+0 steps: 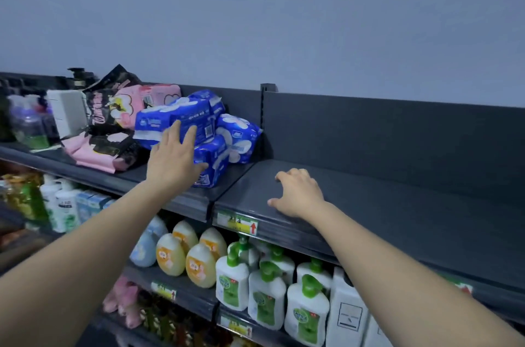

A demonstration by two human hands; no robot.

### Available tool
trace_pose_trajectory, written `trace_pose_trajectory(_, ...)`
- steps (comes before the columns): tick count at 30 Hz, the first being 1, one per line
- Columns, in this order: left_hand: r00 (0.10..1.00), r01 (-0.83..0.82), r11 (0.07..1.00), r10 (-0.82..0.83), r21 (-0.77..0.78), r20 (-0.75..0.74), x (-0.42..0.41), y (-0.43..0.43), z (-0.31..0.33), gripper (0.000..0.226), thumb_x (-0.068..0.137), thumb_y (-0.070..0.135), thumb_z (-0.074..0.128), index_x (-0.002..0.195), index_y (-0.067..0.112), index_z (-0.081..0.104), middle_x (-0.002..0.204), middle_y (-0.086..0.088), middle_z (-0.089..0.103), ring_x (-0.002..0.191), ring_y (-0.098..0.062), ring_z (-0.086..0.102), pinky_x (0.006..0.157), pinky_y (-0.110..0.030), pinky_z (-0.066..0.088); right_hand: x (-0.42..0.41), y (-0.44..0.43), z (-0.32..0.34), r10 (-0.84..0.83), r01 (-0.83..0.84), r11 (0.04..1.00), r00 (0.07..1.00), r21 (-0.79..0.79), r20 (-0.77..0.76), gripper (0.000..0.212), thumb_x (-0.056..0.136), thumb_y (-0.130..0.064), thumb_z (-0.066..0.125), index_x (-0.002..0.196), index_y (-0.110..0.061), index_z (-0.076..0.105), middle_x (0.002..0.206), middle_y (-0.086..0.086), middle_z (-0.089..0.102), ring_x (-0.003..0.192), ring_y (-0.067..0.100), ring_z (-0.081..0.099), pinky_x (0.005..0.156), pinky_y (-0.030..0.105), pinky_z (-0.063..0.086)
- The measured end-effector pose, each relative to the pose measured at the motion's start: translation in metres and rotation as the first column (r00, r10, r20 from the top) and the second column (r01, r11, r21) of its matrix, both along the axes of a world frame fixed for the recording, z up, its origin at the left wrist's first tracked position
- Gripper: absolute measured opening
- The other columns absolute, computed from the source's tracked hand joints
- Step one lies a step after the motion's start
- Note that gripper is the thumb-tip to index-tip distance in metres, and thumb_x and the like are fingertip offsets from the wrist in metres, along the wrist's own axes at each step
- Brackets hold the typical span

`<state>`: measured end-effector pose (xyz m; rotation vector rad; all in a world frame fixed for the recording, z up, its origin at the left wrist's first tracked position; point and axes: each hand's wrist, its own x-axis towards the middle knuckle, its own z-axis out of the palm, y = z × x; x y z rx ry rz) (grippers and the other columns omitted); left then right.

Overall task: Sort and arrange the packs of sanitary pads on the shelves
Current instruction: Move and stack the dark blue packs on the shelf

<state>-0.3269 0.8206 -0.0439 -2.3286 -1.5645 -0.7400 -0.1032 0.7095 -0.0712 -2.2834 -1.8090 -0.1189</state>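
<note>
Blue packs [204, 122]: heaped at right end of the left shelf bay [133, 176], pink packs [133, 102] jumbled further left. My left hand [173, 159], fingers wide, lies flat on the heap, likely steadying it. My right hand [298, 194], fingers loosely bent, holding nothing, braces on the right bay [397, 198].

Several blue-and-white packs [207, 122] were heaped at the right end of the left bay of the dark grey top shelf [397, 198], against the upright post. One lay tilted on top and another reached the front edge. Left of them, pink packs [159, 95] sat at the back, and black-and-pink packs [103, 102] leaned and sprawled in disorder toward the front.
</note>
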Motion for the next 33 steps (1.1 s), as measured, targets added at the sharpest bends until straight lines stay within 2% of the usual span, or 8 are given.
trace_pose_trajectory(7, 0.968, -0.093, 0.996, 0.087, 0.014, 0.235, -0.005, 0.071, 0.026, 0.077, 0.092, 0.057, 0.049, 0.149, 0.013, 0.024, 0.154, -0.011, 0.030, 0.143, -0.030, 0.023, 0.114, -0.054, 0.018, -0.007, 0.086, 0.003, 0.136, -0.136, 0.991, 0.990, 0.004, -0.024, 0.061, 0.085, -0.051, 0.064, 0.134, -0.019, 0.048, 0.134, 0.006, 0.048, 0.131, 0.026, 0.036, 0.104, 0.039, 0.037)
trace_pose_trajectory(10, 0.906, -0.061, 0.987, -0.008, 0.150, 0.422, -0.014, 0.086, 0.035, 0.043, 0.097, 0.047, 0.045, 0.109, 0.007, 0.059, 0.110, -0.014, 0.059, 0.108, -0.035, 0.052, 0.092, -0.049, 0.040, -0.014, 0.114, 0.000, 0.180, -0.181, 0.983, 0.980, -0.004, -0.089, 0.060, 0.087, -0.053, 0.060, 0.135, -0.020, 0.046, 0.134, 0.006, 0.050, 0.130, 0.027, 0.038, 0.102, 0.040, 0.039)
trace_pose_trajectory(14, 0.686, 0.076, 0.997, -0.072, 0.027, 0.724, -0.028, 0.100, 0.046, 0.027, 0.081, 0.042, 0.060, 0.084, 0.017, 0.068, 0.085, -0.002, 0.062, 0.087, -0.026, 0.058, 0.085, -0.042, 0.045, -0.029, 0.146, -0.002, 0.179, -0.169, 0.984, 0.867, 0.064, -0.464, 0.058, 0.093, -0.056, 0.050, 0.136, -0.017, 0.048, 0.138, 0.004, 0.054, 0.127, 0.024, 0.048, 0.102, 0.037, 0.042)
trace_pose_trajectory(17, 0.627, 0.060, 0.974, 0.133, -0.218, 0.768, -0.042, 0.116, 0.044, 0.089, 0.051, 0.068, 0.072, 0.130, 0.030, 0.054, 0.133, -0.002, 0.047, 0.123, -0.025, 0.050, 0.105, -0.050, 0.040, -0.045, 0.164, 0.002, 0.174, -0.131, 0.985, 0.697, 0.116, -0.695, 0.061, 0.095, -0.057, 0.045, 0.138, -0.014, 0.044, 0.142, 0.004, 0.050, 0.129, 0.023, 0.047, 0.106, 0.036, 0.038)
trace_pose_trajectory(20, 0.481, 0.313, 0.828, 0.284, -0.465, 0.829, -0.056, 0.121, 0.040, 0.132, 0.042, 0.072, 0.082, 0.150, 0.034, 0.016, 0.134, -0.003, 0.045, 0.108, -0.034, 0.062, 0.088, -0.056, 0.052, -0.057, 0.180, 0.006, 0.136, -0.079, 0.991, 0.465, 0.112, -0.875, 0.077, 0.092, -0.060, 0.048, 0.152, -0.019, 0.022, 0.154, 0.000, 0.034, 0.139, 0.023, 0.036, 0.110, 0.037, 0.033)
trace_pose_trajectory(23, 0.468, 0.449, 0.747, 0.270, -0.490, 0.841, -0.066, 0.119, 0.040, 0.103, 0.050, 0.059, 0.085, 0.132, 0.022, 0.036, 0.111, -0.002, 0.067, 0.089, -0.032, 0.069, 0.074, -0.055, 0.058, -0.064, 0.201, 0.003, 0.083, -0.027, 0.997, 0.240, 0.078, -0.967, 0.092, 0.082, -0.064, 0.061, 0.153, -0.021, 0.020, 0.152, -0.004, 0.036, 0.139, 0.021, 0.037, 0.110, 0.037, 0.031)
trace_pose_trajectory(27, 0.387, 0.565, 0.727, 0.185, -0.391, 0.903, -0.072, 0.117, 0.041, 0.064, 0.071, 0.034, 0.083, 0.121, 0.017, 0.047, 0.096, -0.005, 0.072, 0.057, -0.017, 0.068, 0.069, -0.046, 0.061, -0.066, 0.213, -0.003, 0.058, 0.010, 0.998, 0.030, 0.058, -0.998, 0.085, 0.056, -0.045, 0.085, 0.130, -0.018, 0.052, 0.114, 0.003, 0.070, 0.099, 0.023, 0.069, 0.093, 0.043, 0.054)
trace_pose_trajectory(33, 0.155, 0.644, 0.718, 0.218, -0.266, 0.964, -0.080, 0.128, 0.032, 0.038, 0.082, 0.016, 0.072, 0.115, 0.016, 0.053, 0.073, -0.001, 0.069, 0.037, -0.011, 0.048, 0.062, -0.034, 0.051, -0.064, 0.201, 0.012, 0.185, 0.100, 0.974, 0.184, 0.205, -0.965, 0.045, 0.070, -0.001, 0.080, 0.107, -0.012, 0.059, 0.107, 0.008, 0.069, 0.093, 0.028, 0.068, 0.087, 0.047, 0.056)
